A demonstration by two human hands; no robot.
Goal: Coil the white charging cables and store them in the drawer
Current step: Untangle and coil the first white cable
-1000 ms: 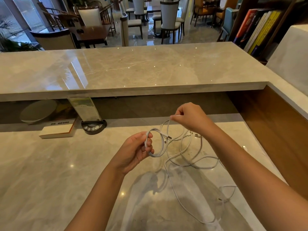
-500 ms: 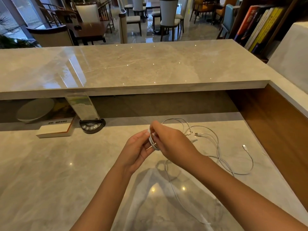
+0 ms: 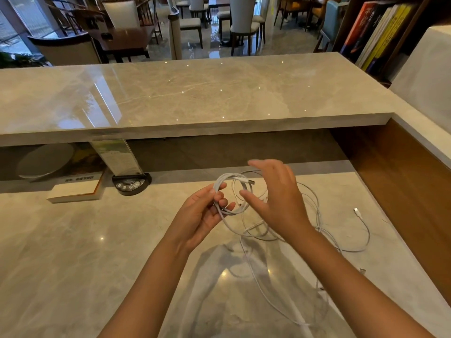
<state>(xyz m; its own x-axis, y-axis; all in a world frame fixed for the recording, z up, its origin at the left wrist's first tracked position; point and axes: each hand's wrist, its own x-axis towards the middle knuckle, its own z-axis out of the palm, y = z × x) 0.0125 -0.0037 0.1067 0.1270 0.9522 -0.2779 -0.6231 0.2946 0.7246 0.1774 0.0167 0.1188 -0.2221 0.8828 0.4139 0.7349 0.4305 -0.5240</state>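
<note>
A: Where are the fingers right now?

B: The left hand [image 3: 200,215] pinches a small coil of white charging cable [image 3: 223,184] between thumb and fingers [image 3: 217,191]. The right hand [image 3: 273,193] is just beside the coil, fingers spread and straight, gripping nothing.

A: So the coil hangs on one pinch?

B: Yes, and that's my worry. The turns look springy; if the pinch slackens while the right hand is free, they could fan open.

A: And the USB plug [image 3: 249,182]?

B: It sticks out of the top of the coil, toward the right fingers. It could catch on the next turn.

A: Beyond the fingers?

B: The loose cable [image 3: 317,215] drops from the coil under the right wrist and sprawls in overlapping loops on the marble surface [image 3: 73,264]. Another connector [image 3: 357,212] lies farther right. Pulling in slack could tighten those crossings into a knot or drag a second cable along. I see no drawer.
</note>
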